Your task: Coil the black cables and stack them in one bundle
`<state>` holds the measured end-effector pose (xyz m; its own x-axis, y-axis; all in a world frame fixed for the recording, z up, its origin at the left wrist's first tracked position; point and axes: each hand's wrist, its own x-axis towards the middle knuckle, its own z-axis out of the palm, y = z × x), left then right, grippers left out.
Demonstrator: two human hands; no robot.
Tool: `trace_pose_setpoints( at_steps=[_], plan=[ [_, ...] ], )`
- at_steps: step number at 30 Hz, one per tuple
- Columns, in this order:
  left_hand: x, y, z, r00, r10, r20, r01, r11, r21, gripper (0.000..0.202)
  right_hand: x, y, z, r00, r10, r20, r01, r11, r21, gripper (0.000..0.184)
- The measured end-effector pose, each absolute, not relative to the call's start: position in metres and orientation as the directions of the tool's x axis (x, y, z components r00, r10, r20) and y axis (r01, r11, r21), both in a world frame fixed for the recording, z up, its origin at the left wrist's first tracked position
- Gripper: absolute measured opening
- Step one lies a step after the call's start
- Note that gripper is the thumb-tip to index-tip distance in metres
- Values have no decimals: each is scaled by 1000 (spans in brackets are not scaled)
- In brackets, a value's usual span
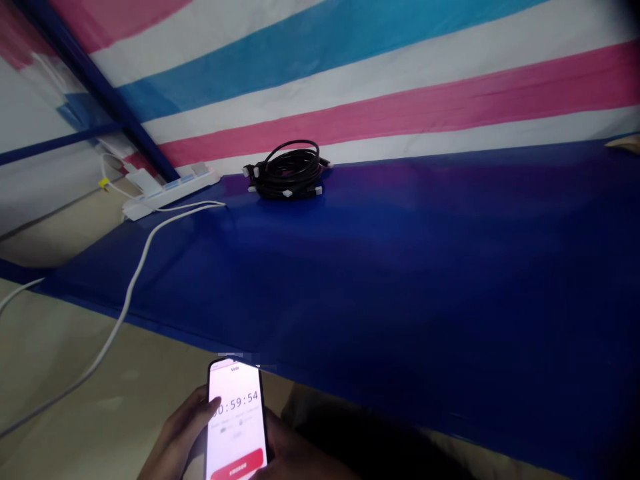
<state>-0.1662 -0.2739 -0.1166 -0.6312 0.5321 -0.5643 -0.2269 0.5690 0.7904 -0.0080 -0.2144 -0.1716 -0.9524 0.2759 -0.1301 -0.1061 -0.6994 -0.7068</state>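
A smartphone (237, 419) with a lit screen is held upright just below the table's front edge. Its screen reads a timer ending in 0:59:54 above a red button. My left hand (183, 430) grips the phone's left side, its thumb lying over the first digits. On the opposite side, my right hand (295, 448) is closed around the lower right edge, with its thumb near the red button. Most of the fingers are hidden behind the phone. Farther back on the table lies a coiled bundle of black cables (293, 175) with pale-capped connectors.
The blue table (400, 280) spans the view. A white power strip (173, 193) with a plugged-in adapter (145, 181) lies at its back left. A white cord (131, 287) runs over the left edge. Behind stands a striped sheet (375, 120) and a blue metal frame (107, 97).
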Motion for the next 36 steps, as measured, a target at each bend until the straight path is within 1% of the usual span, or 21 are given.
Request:
trace_pose_setpoints(
  at_steps=[4, 7, 9, 12, 14, 17, 19, 21, 24, 28, 30, 34, 36],
  plan=[
    [-161, -274, -112, -644, 531, -551, -196, 582, 790, 38, -9, -215, -171, -955, 290, -61, -170, -704, -690, 89],
    [-160, -274, -112, -639, 549, -539, -173, 580, 796, 40, -8, -213, -166, -961, 275, -20, -188, -704, -685, 84],
    [-162, -274, -113, -647, 536, -542, -176, 587, 790, 43, -8, -212, -166, -963, 269, -22, -186, -719, -670, 83],
    [-163, -274, -115, -654, 512, -558, -208, 587, 782, 45, -10, -213, -168, -965, 251, -76, -136, -726, -674, 86],
    [-163, -274, -115, -654, 509, -560, -210, 589, 781, 44, -11, -214, -170, -961, 264, -84, -140, -724, -675, 87],
    [-162, -274, -113, -655, 516, -552, -194, 592, 782, 42, -12, -215, -170, -951, 308, -20, -220, -720, -658, 81],
    [-160, -274, -112, -657, 517, -548, -186, 594, 783, 42, -12, -216, -169, -947, 321, 16, -257, -728, -636, 80],
    [-160, -274, -112, -669, 507, -543, -180, 599, 780, 42, -12, -215, -168, -947, 320, 19, -261, -738, -623, 83],
    [-161, -274, -114, -671, 513, -535, -175, 592, 787, 40, -12, -213, -166, -951, 309, 21, -252, -733, -632, 82],
    [-165, -275, -118, -669, 516, -536, -178, 588, 789, 36, -13, -211, -162, -963, 267, 48, -239, -753, -613, 82],
    [-166, -276, -120, -670, 511, -539, -186, 587, 788, 36, -13, -211, -162, -963, 266, 37, -234, -762, -605, 83],
    [-165, -276, -120, -677, 493, -546, -192, 598, 778, 43, -11, -214, -166, -961, 268, -61, -179, -778, -602, 86],
    [-164, -277, -120, -678, 485, -552, -193, 608, 770, 46, -10, -214, -166, -964, 258, -61, -169, -776, -608, 86]
  ],
)
